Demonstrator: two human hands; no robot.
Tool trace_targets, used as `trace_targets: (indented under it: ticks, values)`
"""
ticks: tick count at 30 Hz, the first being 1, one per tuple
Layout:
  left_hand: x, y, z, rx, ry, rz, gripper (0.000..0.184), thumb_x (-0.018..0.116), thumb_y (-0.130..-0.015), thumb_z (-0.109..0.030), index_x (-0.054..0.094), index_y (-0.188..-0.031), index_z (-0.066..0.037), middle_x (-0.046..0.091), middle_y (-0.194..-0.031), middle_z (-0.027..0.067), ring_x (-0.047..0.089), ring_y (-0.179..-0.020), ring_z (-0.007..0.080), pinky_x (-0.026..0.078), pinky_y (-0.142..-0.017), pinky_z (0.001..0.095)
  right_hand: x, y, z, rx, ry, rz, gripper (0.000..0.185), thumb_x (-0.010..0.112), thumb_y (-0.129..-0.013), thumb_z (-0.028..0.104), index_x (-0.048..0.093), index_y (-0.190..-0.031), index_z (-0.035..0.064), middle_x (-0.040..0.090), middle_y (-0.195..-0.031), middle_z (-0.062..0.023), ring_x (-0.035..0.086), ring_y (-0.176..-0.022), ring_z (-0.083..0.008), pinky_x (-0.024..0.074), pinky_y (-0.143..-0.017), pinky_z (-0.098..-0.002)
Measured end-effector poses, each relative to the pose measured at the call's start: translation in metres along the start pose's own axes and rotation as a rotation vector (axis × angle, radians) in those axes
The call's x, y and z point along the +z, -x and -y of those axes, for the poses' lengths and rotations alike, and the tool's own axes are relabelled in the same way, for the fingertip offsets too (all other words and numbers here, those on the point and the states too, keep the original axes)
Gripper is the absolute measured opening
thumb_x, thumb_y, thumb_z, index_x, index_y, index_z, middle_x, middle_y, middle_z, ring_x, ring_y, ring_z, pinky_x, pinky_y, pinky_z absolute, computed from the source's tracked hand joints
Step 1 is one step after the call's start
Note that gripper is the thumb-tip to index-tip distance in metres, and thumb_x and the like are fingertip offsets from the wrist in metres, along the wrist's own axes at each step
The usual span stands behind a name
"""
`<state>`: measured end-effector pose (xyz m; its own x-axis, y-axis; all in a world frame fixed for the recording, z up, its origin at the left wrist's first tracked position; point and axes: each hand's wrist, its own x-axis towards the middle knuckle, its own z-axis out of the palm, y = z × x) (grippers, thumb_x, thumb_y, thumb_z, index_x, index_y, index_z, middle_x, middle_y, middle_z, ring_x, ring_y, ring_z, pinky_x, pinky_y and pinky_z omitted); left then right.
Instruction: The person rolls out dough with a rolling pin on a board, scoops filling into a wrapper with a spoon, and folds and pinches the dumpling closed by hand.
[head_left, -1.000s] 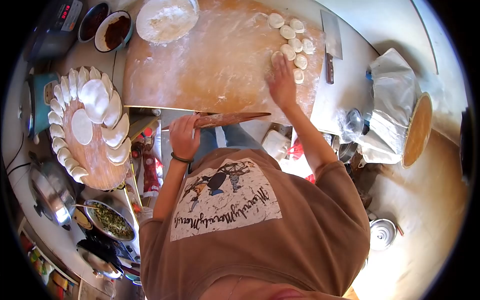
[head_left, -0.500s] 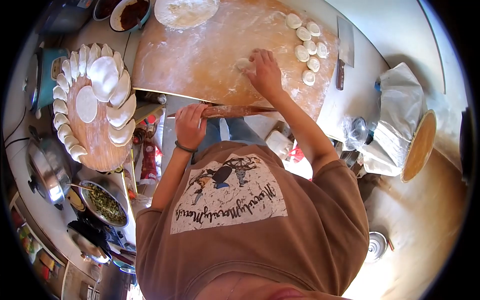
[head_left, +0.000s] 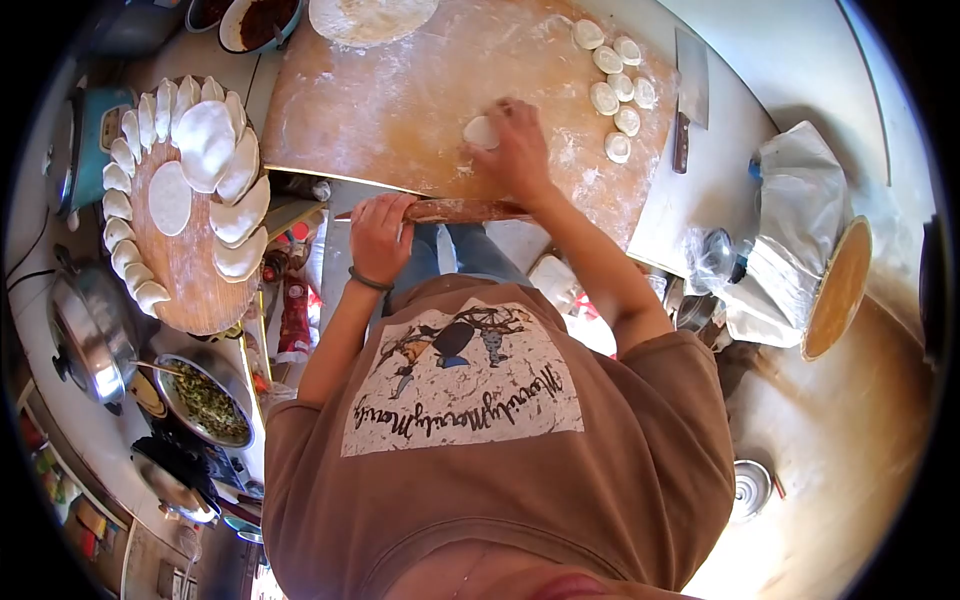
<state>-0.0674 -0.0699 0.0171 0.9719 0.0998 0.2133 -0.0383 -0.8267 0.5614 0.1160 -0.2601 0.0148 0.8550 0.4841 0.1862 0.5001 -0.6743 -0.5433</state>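
Observation:
My left hand (head_left: 380,238) is closed around one end of a wooden rolling pin (head_left: 465,209), held crosswise at the board's near edge. The pin's other end runs behind my right forearm. Over the floured wooden board (head_left: 370,130), my right hand (head_left: 517,150) is slightly blurred, its thumb and forefinger at the right edge of a small dough disc (head_left: 481,131). Its other fingers are curled. Several flattened dough pieces (head_left: 604,98) lie at the board's right. At the far edge sits a large white floury round (head_left: 372,18).
On the left, a round wooden board (head_left: 185,285) carries several folded dumplings (head_left: 235,220) and a flat wrapper (head_left: 170,199). A bowl of chopped green filling (head_left: 208,400) stands beside a lidded pot (head_left: 92,335). A cleaver (head_left: 690,95) lies right of the floured board.
My right hand and the dough disc have shifted slightly left and nearer to me on the board; more of the disc shows. My left hand still grips the rolling pin.

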Motion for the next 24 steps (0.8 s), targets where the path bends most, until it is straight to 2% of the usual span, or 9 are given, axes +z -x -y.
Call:
trace_targets:
  ticks: [2,5,8,11,14,17,20,23,24]
  values:
    - [0.000,-0.001,-0.001,0.007,-0.003,-0.006,0.039,0.070,-0.076,-0.006,0.065,-0.114,-0.011,0.067,-0.108,0.0077,0.064,-0.106,0.0279,0.044,-0.097,0.0455,0.008,-0.002,0.008,-0.064,-0.034,0.057,0.035,0.076,-0.082,0.018,0.067,-0.112,0.0037,0.059,-0.121,-0.0154,0.055,-0.117,-0.0360,0.0473,-0.100,-0.0453]
    - [-0.004,-0.001,-0.003,0.012,-0.011,-0.006,0.039,0.070,-0.075,-0.006,0.066,-0.113,-0.011,0.067,-0.108,0.0074,0.064,-0.105,0.0275,0.044,-0.097,0.0453,0.028,-0.004,-0.036,-0.271,-0.002,0.084,0.035,0.069,-0.086,0.015,0.066,-0.119,0.0034,0.057,-0.132,-0.0159,0.051,-0.128,-0.0369,0.0447,-0.106,-0.0457]
    - [-0.006,0.002,-0.002,0.003,-0.015,0.006,0.038,0.070,-0.075,-0.006,0.065,-0.113,-0.011,0.067,-0.108,0.0070,0.064,-0.105,0.0270,0.044,-0.097,0.0451,0.008,0.001,-0.039,-0.419,0.269,0.045,0.045,0.063,-0.089,0.012,0.061,-0.133,0.0049,0.051,-0.148,-0.0149,0.042,-0.143,-0.0356,0.0380,-0.115,-0.0455]
    - [-0.002,0.005,-0.001,0.001,-0.007,0.007,0.037,0.070,-0.076,-0.006,0.065,-0.112,-0.011,0.067,-0.108,0.0066,0.064,-0.105,0.0268,0.044,-0.097,0.0452,0.020,0.021,-0.029,-0.416,0.109,0.218,0.053,0.060,-0.091,0.015,0.054,-0.143,0.0070,0.042,-0.158,-0.0144,0.033,-0.151,-0.0324,0.0298,-0.121,-0.0447]
    - [-0.002,0.008,-0.001,0.017,-0.008,0.004,0.037,0.069,-0.076,-0.006,0.065,-0.112,-0.011,0.067,-0.107,0.0065,0.064,-0.105,0.0270,0.044,-0.096,0.0455,0.003,-0.006,-0.011,-0.533,0.241,0.353,0.052,0.060,-0.094,0.018,0.053,-0.145,0.0073,0.041,-0.159,-0.0143,0.032,-0.151,-0.0313,0.0264,-0.123,-0.0438]
    - [-0.007,0.007,-0.003,0.028,-0.016,0.016,0.036,0.069,-0.077,-0.006,0.065,-0.112,-0.010,0.067,-0.108,0.0068,0.064,-0.105,0.0274,0.045,-0.095,0.0455,0.017,-0.012,-0.025,-0.360,0.126,0.154,0.054,0.063,-0.094,0.021,0.052,-0.145,0.0070,0.041,-0.158,-0.0137,0.034,-0.149,-0.0325,0.0311,-0.120,-0.0443]
    - [-0.008,0.010,0.000,0.016,-0.011,0.020,0.036,0.068,-0.077,-0.006,0.065,-0.113,-0.010,0.067,-0.109,0.0072,0.064,-0.105,0.0276,0.045,-0.095,0.0455,0.004,-0.008,-0.028,-0.129,-0.015,0.006,0.056,0.068,-0.090,0.021,0.053,-0.142,0.0066,0.048,-0.152,-0.0143,0.042,-0.142,-0.0325,0.0374,-0.115,-0.0449]
    - [-0.007,0.010,0.001,0.011,0.000,0.007,0.037,0.068,-0.077,-0.005,0.064,-0.113,-0.010,0.067,-0.109,0.0076,0.064,-0.106,0.0277,0.045,-0.095,0.0453,-0.010,-0.012,-0.030,-0.208,0.134,0.080,0.050,0.071,-0.088,0.019,0.057,-0.134,0.0059,0.056,-0.144,-0.0134,0.051,-0.132,-0.0319,0.0439,-0.107,-0.0455]
    - [-0.008,0.009,0.001,0.019,0.006,0.004,0.037,0.068,-0.077,-0.005,0.064,-0.114,-0.010,0.067,-0.110,0.0077,0.064,-0.106,0.0278,0.045,-0.095,0.0453,-0.017,-0.018,-0.024,-0.151,0.126,0.200,0.046,0.071,-0.088,0.018,0.059,-0.131,0.0058,0.058,-0.140,-0.0132,0.053,-0.130,-0.0319,0.0448,-0.106,-0.0450]
